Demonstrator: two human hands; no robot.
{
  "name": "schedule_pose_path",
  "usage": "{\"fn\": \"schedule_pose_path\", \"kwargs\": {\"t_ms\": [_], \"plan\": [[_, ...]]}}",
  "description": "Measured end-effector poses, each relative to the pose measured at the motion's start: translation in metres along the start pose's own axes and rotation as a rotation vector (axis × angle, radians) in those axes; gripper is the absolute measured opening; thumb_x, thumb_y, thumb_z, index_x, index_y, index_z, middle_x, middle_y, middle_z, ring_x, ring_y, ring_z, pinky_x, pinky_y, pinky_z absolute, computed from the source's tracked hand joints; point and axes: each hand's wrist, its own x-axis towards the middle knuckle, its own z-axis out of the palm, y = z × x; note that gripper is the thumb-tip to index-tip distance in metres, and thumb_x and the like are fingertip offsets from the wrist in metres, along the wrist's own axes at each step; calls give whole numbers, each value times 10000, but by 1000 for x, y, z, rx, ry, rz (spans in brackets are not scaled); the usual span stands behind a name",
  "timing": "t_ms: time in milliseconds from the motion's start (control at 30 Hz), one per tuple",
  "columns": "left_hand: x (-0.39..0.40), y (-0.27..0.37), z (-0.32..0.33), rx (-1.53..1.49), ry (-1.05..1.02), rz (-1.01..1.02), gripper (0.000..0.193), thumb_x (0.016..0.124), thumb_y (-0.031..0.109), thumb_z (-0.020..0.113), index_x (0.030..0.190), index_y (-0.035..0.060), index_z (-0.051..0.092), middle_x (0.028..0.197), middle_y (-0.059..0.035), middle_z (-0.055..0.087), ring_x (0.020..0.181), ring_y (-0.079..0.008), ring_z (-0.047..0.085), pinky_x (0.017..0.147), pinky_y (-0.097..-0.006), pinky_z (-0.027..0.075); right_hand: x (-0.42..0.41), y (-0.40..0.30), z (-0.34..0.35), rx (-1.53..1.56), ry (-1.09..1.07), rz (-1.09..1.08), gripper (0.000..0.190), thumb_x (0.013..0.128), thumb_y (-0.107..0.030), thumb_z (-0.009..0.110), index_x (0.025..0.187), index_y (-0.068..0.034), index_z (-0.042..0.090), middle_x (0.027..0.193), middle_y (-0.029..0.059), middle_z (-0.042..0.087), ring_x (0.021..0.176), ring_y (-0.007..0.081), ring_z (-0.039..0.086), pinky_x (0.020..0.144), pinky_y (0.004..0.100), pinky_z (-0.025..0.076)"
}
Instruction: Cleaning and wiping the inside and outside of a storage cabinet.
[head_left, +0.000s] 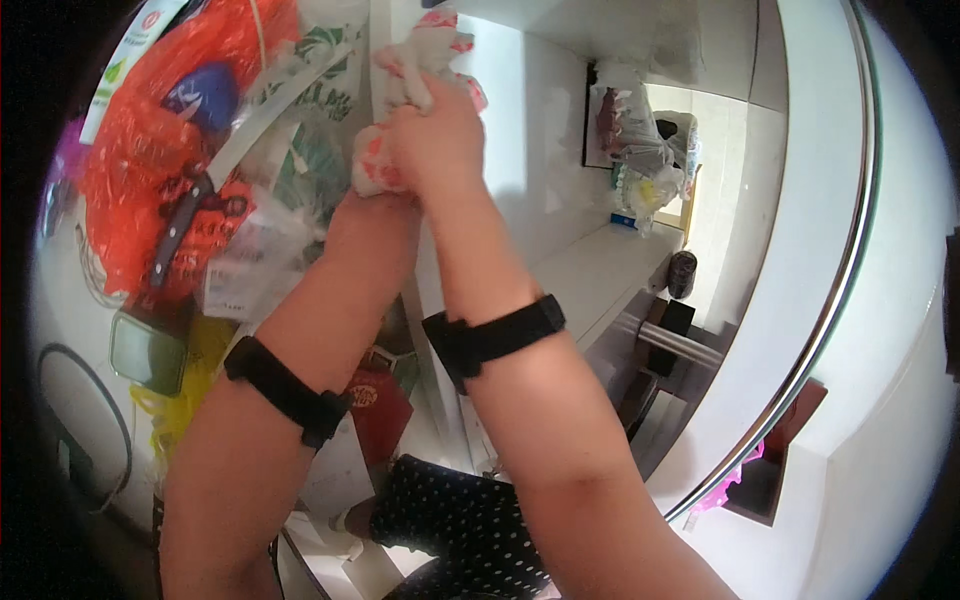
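Note:
My right hand (444, 135) is closed around a crumpled white plastic bag with red print (439, 49), bunched in its fingers. My left hand (382, 161) is right beside it, mostly covered by the bag and the right hand, so its fingers are hidden. Left of the hands lies a clear plastic bag with green print (330, 82). A knife with a dark riveted handle (176, 236) rests on an orange-red plastic bag (135, 165), its pale blade pointing towards the hands.
A blue round object (202, 96) lies among the bags. Below are a green lidded container (146, 352), a yellow plastic bag (199, 375) and a red box (381, 412). More bagged goods (637, 142) and a dark cylindrical container (682, 274) stand on the right.

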Motion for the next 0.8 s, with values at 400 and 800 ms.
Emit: {"fn": "schedule_pose_path", "kwargs": {"t_ms": [400,800], "plan": [[-9,23,-84,-773,-426,191,401,851,238,588,1214,71,552,1093,-197,619,983,-326,607,844,-374,478,-148,-10,-142,603,452,159,459,839,71,417,1294,20,445,1228,131,545,1081,188,555,933,316,441],[-42,85,-85,-1059,-651,138,343,860,181,598,1168,32,563,1067,-164,637,981,-284,622,811,-359,488,-181,158,-207,568,682,531,549,740,-28,454,1288,-49,483,1184,140,550,1121,271,538,966,365,427]]}}
